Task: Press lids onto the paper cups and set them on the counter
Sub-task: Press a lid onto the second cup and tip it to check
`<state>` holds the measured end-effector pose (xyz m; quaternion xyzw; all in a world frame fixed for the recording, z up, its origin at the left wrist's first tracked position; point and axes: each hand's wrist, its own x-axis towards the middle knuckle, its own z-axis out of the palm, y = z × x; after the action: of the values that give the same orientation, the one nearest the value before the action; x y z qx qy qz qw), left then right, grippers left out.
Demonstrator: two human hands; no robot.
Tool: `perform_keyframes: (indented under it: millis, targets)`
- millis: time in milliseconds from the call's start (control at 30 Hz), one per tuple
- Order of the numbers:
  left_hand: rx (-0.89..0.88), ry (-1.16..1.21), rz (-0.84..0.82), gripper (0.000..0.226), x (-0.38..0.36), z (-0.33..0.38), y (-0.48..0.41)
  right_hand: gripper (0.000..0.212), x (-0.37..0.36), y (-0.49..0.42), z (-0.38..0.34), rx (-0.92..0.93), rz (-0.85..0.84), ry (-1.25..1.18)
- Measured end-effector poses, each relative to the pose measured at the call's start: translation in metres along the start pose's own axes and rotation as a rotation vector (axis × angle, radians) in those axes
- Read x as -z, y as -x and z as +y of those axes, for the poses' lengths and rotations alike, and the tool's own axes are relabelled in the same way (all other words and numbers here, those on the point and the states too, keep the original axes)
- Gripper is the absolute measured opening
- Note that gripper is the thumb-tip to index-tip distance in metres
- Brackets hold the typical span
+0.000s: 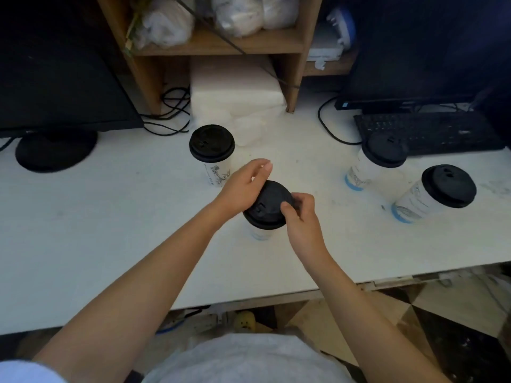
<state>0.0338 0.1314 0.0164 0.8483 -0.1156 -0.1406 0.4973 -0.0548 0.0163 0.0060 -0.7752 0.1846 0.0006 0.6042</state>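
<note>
From the head camera, the cup being worked on (261, 234) stands upright on the white counter (110, 217), near its front edge, with the black lid (269, 203) on top and slightly tilted. The left hand (243, 186) lies against the lid's left edge, its fingers loosely bent and raised, closed round nothing that shows. The right hand (304, 221) pinches the lid's right rim, thumb on top and fingers curled over the far edge. Three more lidded cups (213, 150) stand farther back and to the right. The paper wall probably crushes easily and the cup looks light, so pressure belongs on the stiff plastic rim, worked round the edge, rather than squeezed into the sides.
</note>
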Motion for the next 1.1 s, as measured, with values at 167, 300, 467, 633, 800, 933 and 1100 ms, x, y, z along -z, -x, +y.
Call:
perform_keyframes:
  millis: [167, 300, 467, 633, 800, 933, 1100]
  targets:
    - [-0.181, -0.289, 0.004, 0.040, 0.013, 0.014, -0.012, 0.031, 0.001, 0.016, 0.001, -0.067, 0.024, 0.048]
    - [-0.113, -0.198, 0.292, 0.041, 0.005, 0.014, 0.005, 0.039, 0.008, -0.010, -0.016, 0.034, 0.010, 0.137]
    - [0.070, -0.110, 0.231, 0.038, -0.022, -0.001, 0.022, 0.038, -0.009, -0.036, -0.017, 0.126, -0.109, 0.209]
    - [0.063, -0.107, 0.234, 0.040, -0.025, -0.003, 0.019, 0.034, -0.012, -0.043, -0.008, 0.106, -0.078, 0.142]
    - [0.030, -0.158, 0.140, 0.041, -0.019, -0.005, 0.015, 0.034, -0.012, -0.041, -0.011, 0.081, -0.102, 0.099]
    - [-0.064, -0.324, -0.050, 0.041, 0.003, -0.009, -0.001, 0.049, 0.003, -0.036, 0.005, -0.036, -0.361, -0.144]
    - [-0.252, -0.668, -0.257, 0.051, 0.025, 0.001, -0.004, 0.063, 0.024, -0.023, 0.054, -0.019, -0.678, -0.162]
